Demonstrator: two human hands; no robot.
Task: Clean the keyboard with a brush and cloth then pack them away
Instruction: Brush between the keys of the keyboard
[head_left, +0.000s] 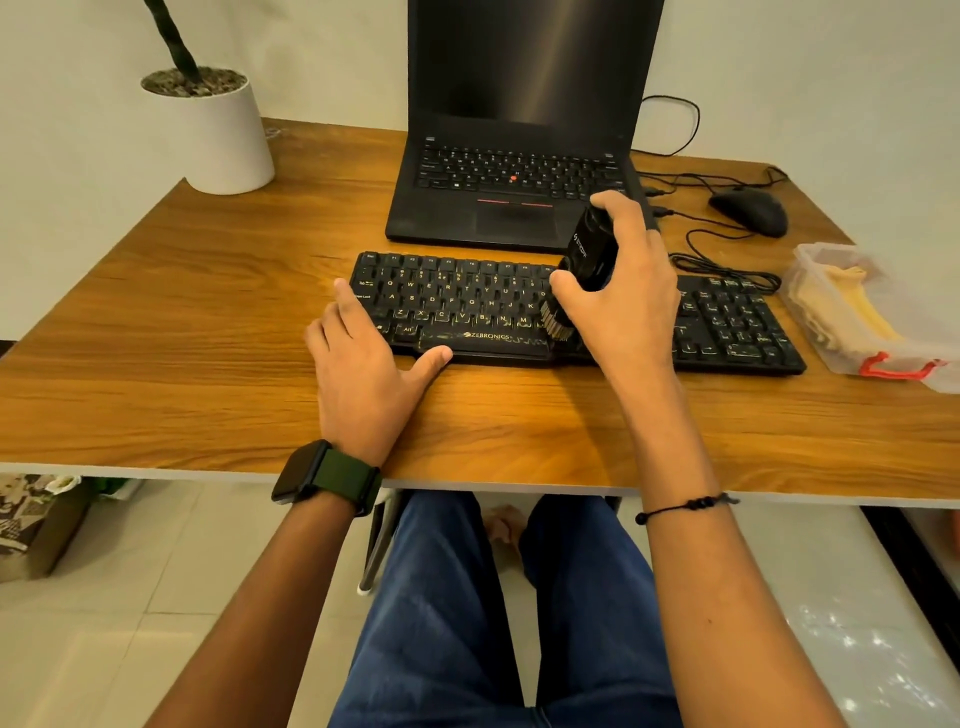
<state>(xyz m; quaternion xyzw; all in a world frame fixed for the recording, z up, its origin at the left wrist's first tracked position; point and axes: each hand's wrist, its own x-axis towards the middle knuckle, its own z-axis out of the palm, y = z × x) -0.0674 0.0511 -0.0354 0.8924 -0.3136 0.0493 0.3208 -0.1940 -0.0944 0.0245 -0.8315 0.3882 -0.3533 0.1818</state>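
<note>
A black keyboard (457, 304) with yellow lettering lies across the middle of the wooden desk (208, 338). My right hand (623, 291) grips a black brush (587, 254) upright, its pale bristles down on the keys right of the space bar. My left hand (363, 364) rests flat at the keyboard's left end, fingers straight on the edge and thumb along the front. A yellow cloth (852, 296) lies inside a clear plastic box (831, 358) at the right of the desk.
An open black laptop (519, 171) stands just behind the keyboard. A black mouse (750, 210) and its tangled cables lie at the back right. A white plant pot (218, 135) stands at the back left. My knees are under the desk's front edge.
</note>
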